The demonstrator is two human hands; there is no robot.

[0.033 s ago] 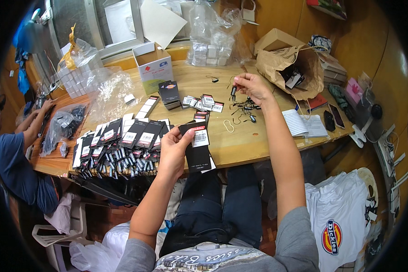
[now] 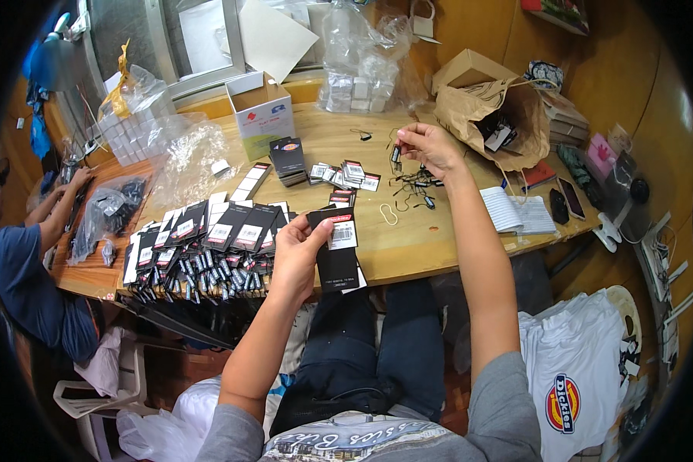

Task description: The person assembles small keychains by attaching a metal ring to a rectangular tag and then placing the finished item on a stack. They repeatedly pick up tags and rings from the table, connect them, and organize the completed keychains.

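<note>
My left hand [image 2: 294,252] pinches a black hang tag [image 2: 336,268] with a white barcode sticker and a red band, held over the table's front edge. A white corner shows beneath it. Raised to the right, my right hand [image 2: 433,151] pinches a black hang-tag string [image 2: 396,157] with a small dark plastic seal dangling from it. Below that hand lies a loose heap of similar strings [image 2: 417,185]. Left of my left hand spreads a large pile of tags [image 2: 231,231], their strings and seals hanging toward the front edge.
Behind stand a stack of black tags [image 2: 288,163], small barcode cards [image 2: 352,175] and an open white box [image 2: 263,123]. A brown paper bag [image 2: 458,115], a notebook [image 2: 507,209] and a phone [image 2: 570,198] lie at the right. Another person's arm [image 2: 52,219] works at the left.
</note>
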